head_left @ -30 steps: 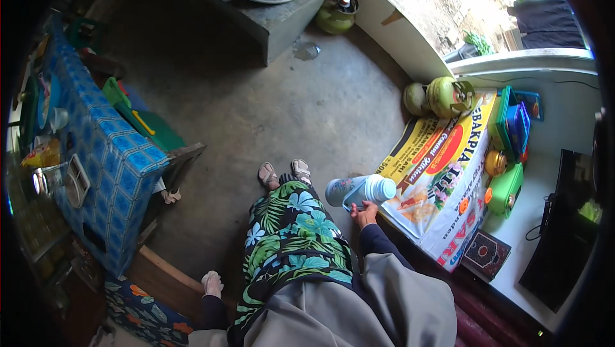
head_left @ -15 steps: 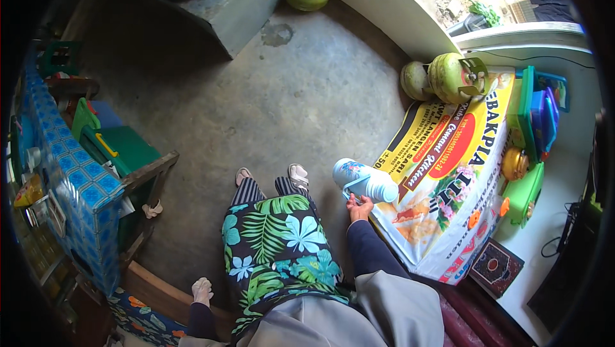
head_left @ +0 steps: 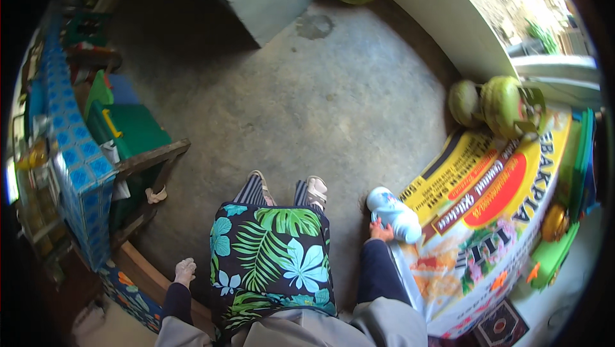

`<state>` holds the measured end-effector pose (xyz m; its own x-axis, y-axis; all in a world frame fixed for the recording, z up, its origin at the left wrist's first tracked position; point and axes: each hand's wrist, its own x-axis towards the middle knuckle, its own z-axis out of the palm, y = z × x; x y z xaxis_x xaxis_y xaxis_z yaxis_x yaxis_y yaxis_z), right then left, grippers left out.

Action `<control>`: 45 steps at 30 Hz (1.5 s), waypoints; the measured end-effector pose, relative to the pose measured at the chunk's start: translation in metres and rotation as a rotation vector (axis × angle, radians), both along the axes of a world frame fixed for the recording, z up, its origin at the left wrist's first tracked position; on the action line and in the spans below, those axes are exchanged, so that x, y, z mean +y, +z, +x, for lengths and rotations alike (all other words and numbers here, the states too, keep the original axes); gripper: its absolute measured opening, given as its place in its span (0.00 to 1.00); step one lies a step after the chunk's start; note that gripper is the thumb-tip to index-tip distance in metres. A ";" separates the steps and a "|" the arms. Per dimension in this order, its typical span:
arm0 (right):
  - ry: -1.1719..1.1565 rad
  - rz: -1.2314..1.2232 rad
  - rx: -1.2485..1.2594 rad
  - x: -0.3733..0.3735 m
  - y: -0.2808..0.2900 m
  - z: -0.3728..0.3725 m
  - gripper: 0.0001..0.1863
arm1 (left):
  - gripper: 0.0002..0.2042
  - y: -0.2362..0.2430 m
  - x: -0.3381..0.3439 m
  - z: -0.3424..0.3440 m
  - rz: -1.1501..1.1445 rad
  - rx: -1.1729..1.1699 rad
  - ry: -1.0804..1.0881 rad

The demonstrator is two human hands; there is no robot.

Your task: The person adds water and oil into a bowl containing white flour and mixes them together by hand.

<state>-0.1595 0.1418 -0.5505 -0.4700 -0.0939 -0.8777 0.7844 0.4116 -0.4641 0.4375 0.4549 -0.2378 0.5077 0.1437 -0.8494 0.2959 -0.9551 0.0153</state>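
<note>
My right hand (head_left: 382, 230) is closed on a light-blue thermos flask (head_left: 392, 214) with a flower print and a pale top. The flask is tilted, at the near left corner of a table covered with a printed yellow-and-white banner (head_left: 442, 183). Whether it rests on the table edge cannot be made out. My left hand (head_left: 185, 271) hangs low on the left with its fingers loosely apart and nothing seen in them. It looks whitish and is near a wooden bench (head_left: 142, 280).
Green gas cylinders (head_left: 503, 107) lie at the banner's far end. Plastic containers (head_left: 556, 258) line the right side. To the left stand a table with a blue checked cloth (head_left: 83, 171) and a dark green box (head_left: 131, 132). A grey block (head_left: 272, 1) is ahead on the concrete floor (head_left: 307, 103).
The view has turned, so the floor, block and cylinders sit farther right. The flask is still in my right hand. My left hand appears slightly higher and farther left, its fingers more apart.
</note>
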 end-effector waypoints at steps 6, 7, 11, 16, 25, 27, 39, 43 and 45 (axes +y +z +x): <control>-0.325 0.070 0.072 0.010 0.007 0.016 0.31 | 0.24 -0.002 -0.002 -0.007 -0.002 -0.022 -0.059; -0.308 0.042 -0.005 0.007 0.013 0.014 0.30 | 0.23 0.001 0.001 -0.013 -0.013 -0.020 -0.059; -0.290 0.035 -0.188 0.014 0.016 -0.011 0.23 | 0.22 -0.013 0.009 -0.011 0.000 0.017 -0.058; -0.129 0.239 -0.272 0.007 0.020 -0.024 0.23 | 0.23 0.005 -0.006 -0.028 -0.045 0.034 -0.031; 0.438 0.216 -0.103 -0.157 0.141 0.117 0.16 | 0.08 0.067 -0.030 -0.014 -0.432 0.132 -0.126; 0.937 -0.115 0.037 -0.310 0.221 0.131 0.18 | 0.07 0.085 -0.046 -0.025 -0.448 0.039 0.122; 1.904 -0.774 1.491 -0.694 0.960 0.366 0.11 | 0.14 0.090 0.016 -0.053 -0.755 0.211 0.726; 1.811 -0.826 1.502 -0.634 0.998 0.437 0.09 | 0.12 0.086 0.028 -0.051 -0.773 0.145 0.842; 1.724 -0.805 1.547 -0.623 1.015 0.457 0.12 | 0.11 0.071 0.021 -0.036 -0.816 0.156 0.897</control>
